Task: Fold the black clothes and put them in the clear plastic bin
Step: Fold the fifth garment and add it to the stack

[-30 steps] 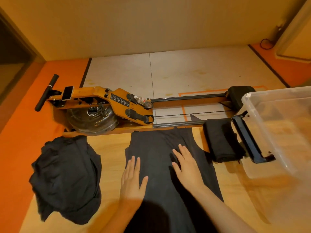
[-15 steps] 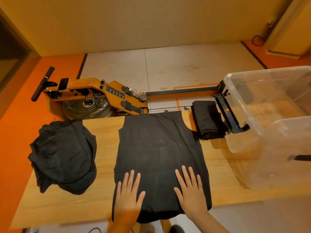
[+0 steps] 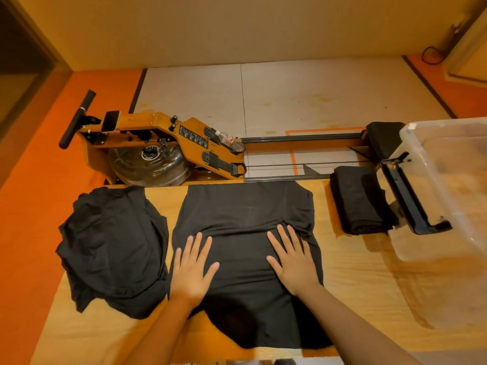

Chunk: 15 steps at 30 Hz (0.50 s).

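Observation:
A black garment (image 3: 245, 206) lies spread on the wooden table (image 3: 355, 272), with a bunched ridge of cloth across its middle. My left hand (image 3: 193, 267) rests flat on its left part, fingers straight. My right hand (image 3: 291, 256) lies flat on its right part, fingertips at the ridge. A crumpled heap of black clothes (image 3: 113, 248) sits to the left. A folded black garment (image 3: 361, 198) lies at the right, beside the clear plastic bin (image 3: 453, 206) with its black latch.
Behind the table stands an orange rowing machine (image 3: 163, 146) with a water tank, a black handle and a rail running right. The floor is orange and pale grey. A cable lies near the wall at the far right.
Both hands have slid up the garment from its near hem toward the middle, pushing cloth into a ridge. The view has shifted, so the bin sits further right.

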Tool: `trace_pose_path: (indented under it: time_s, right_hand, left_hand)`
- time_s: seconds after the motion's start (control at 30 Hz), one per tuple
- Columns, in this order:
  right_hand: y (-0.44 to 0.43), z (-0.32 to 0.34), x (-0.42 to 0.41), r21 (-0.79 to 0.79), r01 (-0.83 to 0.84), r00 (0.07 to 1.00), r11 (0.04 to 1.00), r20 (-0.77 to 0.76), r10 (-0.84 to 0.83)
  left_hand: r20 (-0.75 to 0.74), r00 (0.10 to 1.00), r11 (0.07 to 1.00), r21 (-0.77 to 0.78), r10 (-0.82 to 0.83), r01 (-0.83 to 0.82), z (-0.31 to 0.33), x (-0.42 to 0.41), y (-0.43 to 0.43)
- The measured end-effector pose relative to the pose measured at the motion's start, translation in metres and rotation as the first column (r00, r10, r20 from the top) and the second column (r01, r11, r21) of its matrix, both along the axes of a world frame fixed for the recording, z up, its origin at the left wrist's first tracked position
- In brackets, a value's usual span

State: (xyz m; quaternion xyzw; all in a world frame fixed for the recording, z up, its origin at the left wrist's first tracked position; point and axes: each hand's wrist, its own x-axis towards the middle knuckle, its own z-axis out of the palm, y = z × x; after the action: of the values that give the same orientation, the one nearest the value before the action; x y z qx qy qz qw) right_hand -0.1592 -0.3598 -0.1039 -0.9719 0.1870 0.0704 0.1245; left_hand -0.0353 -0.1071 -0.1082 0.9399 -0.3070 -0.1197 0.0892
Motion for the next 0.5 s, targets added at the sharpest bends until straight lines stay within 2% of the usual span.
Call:
trace_pose_path:
  time_s: [0.03,0.1,0.17,0.2,0.27,0.4,0.5]
  right_hand:
    - [-0.003,0.004,0.006,-0.004,-0.032,0.999,0.999,0.014,0.032]
    - [-0.005,0.014,0.01,-0.006,-0.076,0.995,0.997,0.058,0.076]
    - [-0.003,0.025,-0.001,-0.004,-0.007,0.993,1.0,0.12,0.007]
    - [0.001,0.028,-0.011,0.005,0.041,0.99,0.999,0.136,-0.041]
    - [0.011,0.025,-0.039,0.027,0.083,0.989,0.996,0.121,-0.085]
    - [0.032,0.006,-0.085,0.018,0.028,0.998,0.999,0.056,-0.029]
    - [0.037,0.004,-0.094,0.0,0.054,0.998,0.999,0.035,-0.054]
  left_hand:
    - [-0.034,0.999,0.998,-0.052,0.016,-0.018,0.003,0.006,-0.002]
    - [-0.108,0.984,0.966,-0.203,0.142,-0.161,0.016,0.007,-0.005]
    - [-0.072,0.949,0.885,-0.345,0.308,-0.313,0.029,-0.007,0.001]
    - [-0.048,0.931,0.861,-0.366,0.362,-0.354,0.03,-0.017,0.008]
    - [-0.054,0.913,0.863,-0.308,0.404,-0.4,0.025,-0.039,0.022]
    - [-0.065,0.919,0.912,-0.114,0.389,-0.394,0.008,-0.06,0.035]
    - [0.017,0.923,0.918,-0.113,0.384,-0.38,0.006,-0.063,0.035]
